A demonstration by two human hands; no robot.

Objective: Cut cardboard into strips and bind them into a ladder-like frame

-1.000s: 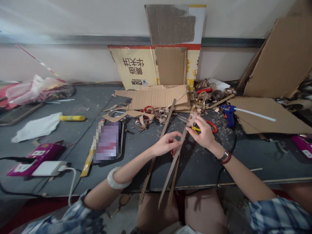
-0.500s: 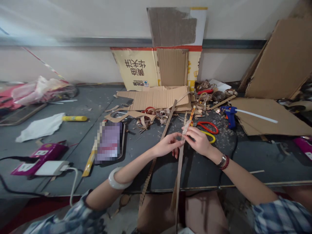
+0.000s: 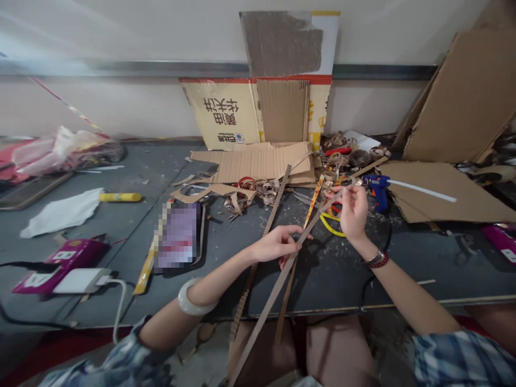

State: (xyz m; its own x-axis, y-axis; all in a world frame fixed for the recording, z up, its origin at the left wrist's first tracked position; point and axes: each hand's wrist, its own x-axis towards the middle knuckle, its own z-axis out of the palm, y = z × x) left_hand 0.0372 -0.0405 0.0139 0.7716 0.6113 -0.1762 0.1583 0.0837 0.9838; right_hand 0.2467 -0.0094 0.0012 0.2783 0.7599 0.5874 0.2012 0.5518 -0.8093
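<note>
Desk [image 3: 334, 285]: dark, scattered with cardboard scraps [image 3: 258, 165].
Left hand [image 3: 278, 243]: clamped on cardboard strip [image 3: 264, 306], steadying it.
Right hand [image 3: 353, 212]: pinching its far end, holding it straight.

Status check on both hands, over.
Left hand gripping cardboard strip; right hand pinching its upper end. Scissors below right hand, glue gun beyond.

**Tabletop [image 3: 334, 285] lot: 1 left hand [image 3: 278, 243], 1 right hand [image 3: 353, 212], 3 cardboard strips [image 3: 262, 328]**
1 hot glue gun [image 3: 377, 188], 1 glue stick [image 3: 423, 191], 1 wristwatch [image 3: 374, 259], 1 white bangle [image 3: 192, 303], 1 power adapter [image 3: 80, 280], 2 magenta packets [image 3: 74, 251], 1 white cloth [image 3: 60, 213].
</note>
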